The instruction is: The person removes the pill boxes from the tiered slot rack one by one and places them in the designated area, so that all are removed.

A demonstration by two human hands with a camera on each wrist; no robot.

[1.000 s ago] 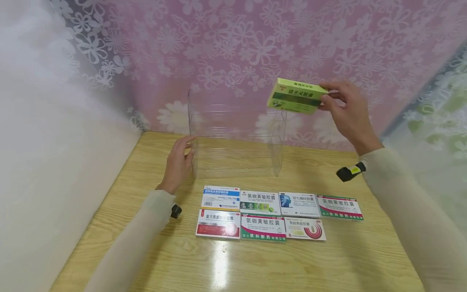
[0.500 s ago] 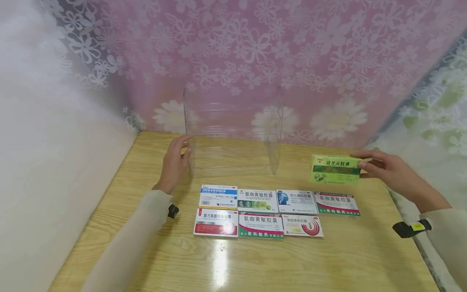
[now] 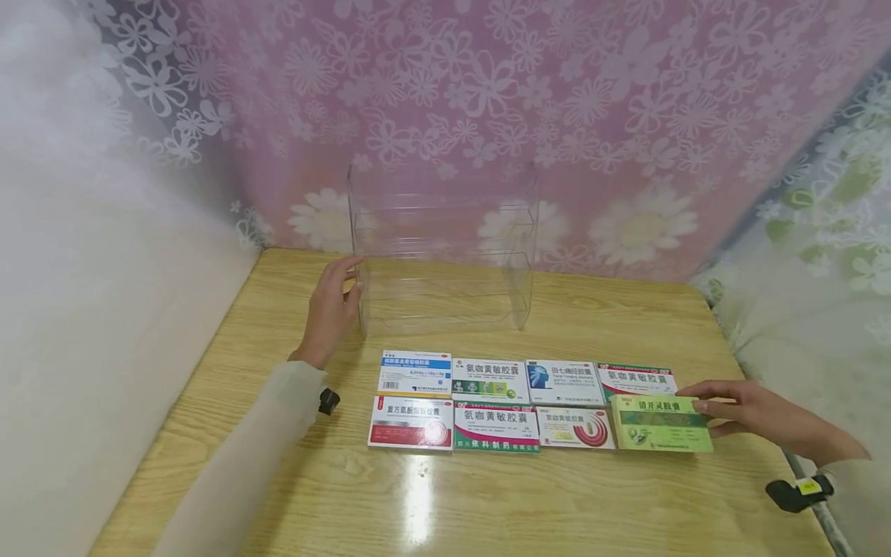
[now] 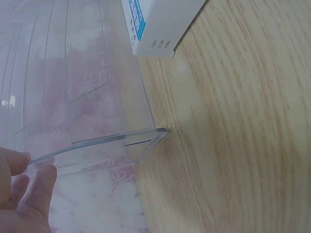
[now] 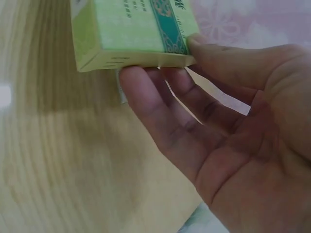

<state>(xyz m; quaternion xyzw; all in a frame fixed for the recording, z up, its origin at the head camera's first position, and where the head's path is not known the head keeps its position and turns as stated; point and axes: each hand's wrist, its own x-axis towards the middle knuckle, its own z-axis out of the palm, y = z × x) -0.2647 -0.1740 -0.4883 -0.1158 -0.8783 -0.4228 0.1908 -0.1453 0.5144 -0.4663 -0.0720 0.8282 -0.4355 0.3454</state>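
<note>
My right hand (image 3: pixel 759 418) pinches a yellow-green medicine box (image 3: pixel 663 425) by its right end, thumb on top and fingertips along the end face. In the right wrist view the medicine box (image 5: pixel 131 29) tilts close over the table. It overlaps the lower edge of a green-and-red medicine box (image 3: pixel 636 377) and stands at the right end of the front row. At the left side of a clear, stepped acrylic display rack (image 3: pixel 445 309), my left hand (image 3: pixel 330 309) pinches the upright edge of its side panel between thumb and fingers, seen also in the left wrist view.
Several flat medicine boxes lie in two rows before the rack, among them a blue-and-white box (image 3: pixel 415 373) and a red-and-white box (image 3: pixel 411 422). A pink flowered cloth (image 3: pixel 445 93) hangs behind the wooden table (image 3: pixel 278 480); a pale wall (image 3: pixel 104 271) stands left.
My right hand has brought the yellow-green medicine box from above the rack's right side down and rightward to the front row's end. The left hand stays at the rack.
</note>
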